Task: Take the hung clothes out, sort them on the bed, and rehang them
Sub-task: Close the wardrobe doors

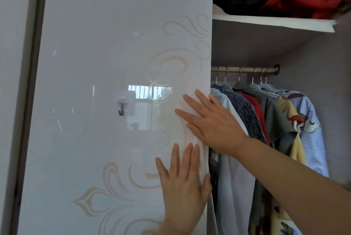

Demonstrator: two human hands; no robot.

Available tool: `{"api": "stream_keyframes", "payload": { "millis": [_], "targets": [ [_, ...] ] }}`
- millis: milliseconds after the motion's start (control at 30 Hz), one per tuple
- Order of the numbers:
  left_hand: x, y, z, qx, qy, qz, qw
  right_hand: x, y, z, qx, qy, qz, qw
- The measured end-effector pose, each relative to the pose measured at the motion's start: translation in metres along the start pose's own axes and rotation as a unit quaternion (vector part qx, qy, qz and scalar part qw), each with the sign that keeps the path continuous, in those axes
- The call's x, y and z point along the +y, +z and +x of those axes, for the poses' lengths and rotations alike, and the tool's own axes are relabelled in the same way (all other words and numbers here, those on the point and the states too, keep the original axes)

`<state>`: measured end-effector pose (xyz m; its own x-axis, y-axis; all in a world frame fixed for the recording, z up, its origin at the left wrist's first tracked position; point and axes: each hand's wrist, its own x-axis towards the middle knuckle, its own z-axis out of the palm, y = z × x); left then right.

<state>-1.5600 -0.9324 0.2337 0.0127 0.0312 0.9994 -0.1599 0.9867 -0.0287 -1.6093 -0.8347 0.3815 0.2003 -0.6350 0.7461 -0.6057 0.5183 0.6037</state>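
Standing close to a wardrobe, with its glossy white sliding door (114, 63) filling the left and middle of the view. Pressing the left hand (183, 187) flat on that door, low and near its right edge, fingers straight and slightly spread, thumb lying along the edge, gripping nothing. Pressing the right hand (210, 120) flat on the same door just above, arm reaching in from the right, fingers straight and fanned up and to the left, likewise holding nothing. Facing beige scroll ornament around both hands, and a small clear adhesive hook (122, 107) stuck further left on the door.

Looking, right of the door's edge, into the open compartment at the hung clothes (273, 135), all on grey hangers (255, 85) along a metal rail (245, 69) at the far top. From left to right:
- a white shirt (233, 177) just beside the door's edge and partly behind the right wrist
- a dark speckled knit (247, 109)
- a red garment (257, 107)
- an olive-green shirt (275, 120)
- a yellow cartoon-print top (290, 113)
- a light blue striped garment (311, 139) nearest the right wall

Above the rail, a white shelf (275, 23) carrying a loose heap of dark and red clothing (303, 0).
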Motion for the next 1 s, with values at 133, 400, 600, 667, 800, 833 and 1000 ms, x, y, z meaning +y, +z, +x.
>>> {"api": "stream_keyframes", "payload": {
  "millis": [133,400,600,667,800,833,1000],
  "targets": [
    [-0.001,0.007,-0.003,0.005,0.0,-0.008,1.0,0.001,0.006,-0.001,0.022,0.001,0.027,0.999],
    [0.004,-0.005,0.002,-0.024,0.0,-0.005,1.0,-0.004,-0.012,-0.001,-0.012,0.029,0.028,0.999],
    [0.044,-0.022,0.025,-0.06,0.037,-0.118,0.99,0.008,-0.057,-0.055,-0.032,0.162,0.005,0.986],
    [0.07,-0.024,0.031,-0.076,0.055,-0.181,0.979,0.018,-0.083,-0.081,-0.034,0.216,-0.019,0.976],
    [0.137,-0.031,0.036,-0.102,0.096,-0.289,0.947,0.034,-0.149,-0.136,-0.039,0.29,-0.101,0.951],
    [0.156,-0.034,0.036,-0.104,0.106,-0.317,0.937,0.037,-0.167,-0.149,-0.045,0.302,-0.121,0.945],
    [0.249,-0.064,0.04,-0.112,0.139,-0.438,0.881,0.045,-0.266,-0.202,-0.066,0.348,-0.234,0.906]
  ]
}}
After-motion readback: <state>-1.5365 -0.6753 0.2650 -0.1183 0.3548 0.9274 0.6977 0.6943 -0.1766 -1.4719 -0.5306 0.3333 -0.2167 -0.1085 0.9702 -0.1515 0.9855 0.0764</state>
